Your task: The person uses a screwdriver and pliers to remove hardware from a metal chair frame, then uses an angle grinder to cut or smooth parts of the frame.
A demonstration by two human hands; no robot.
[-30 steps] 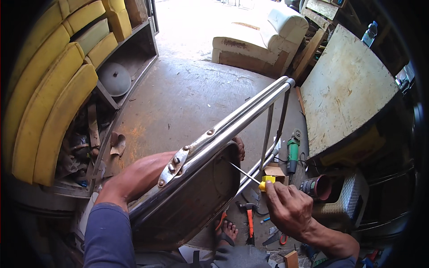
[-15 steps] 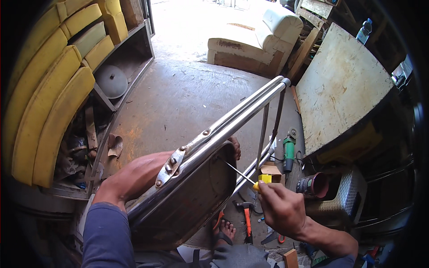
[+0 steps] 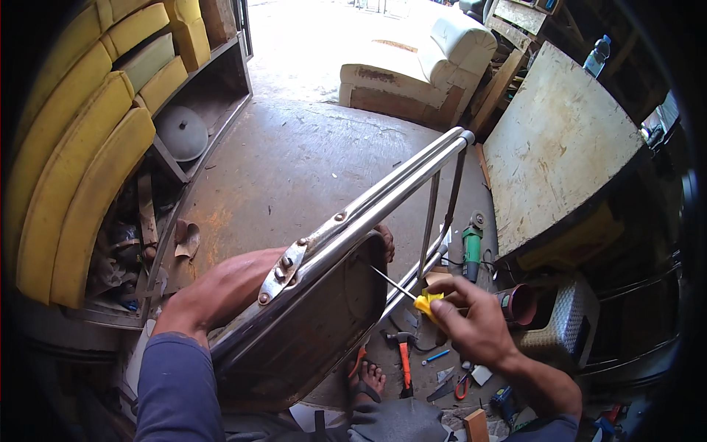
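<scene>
Right hand (image 3: pixel 471 324) clamped on yellow-handled screwdriver (image 3: pixel 412 295); tip moved up closer to chair underside since second ago. Left hand (image 3: pixel 228 287) still gripping steel chair frame (image 3: pixel 368 214), chair tilted across lap above concrete floor (image 3: pixel 294 162).

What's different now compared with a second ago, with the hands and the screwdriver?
The right hand has kept its grip on the yellow-handled screwdriver and lifted slightly, so the handle sits a little higher while the thin shaft still points up-left at the chair frame. The left hand still braces the upturned chair from behind. The hammer and grinder on the floor have not moved.
</scene>
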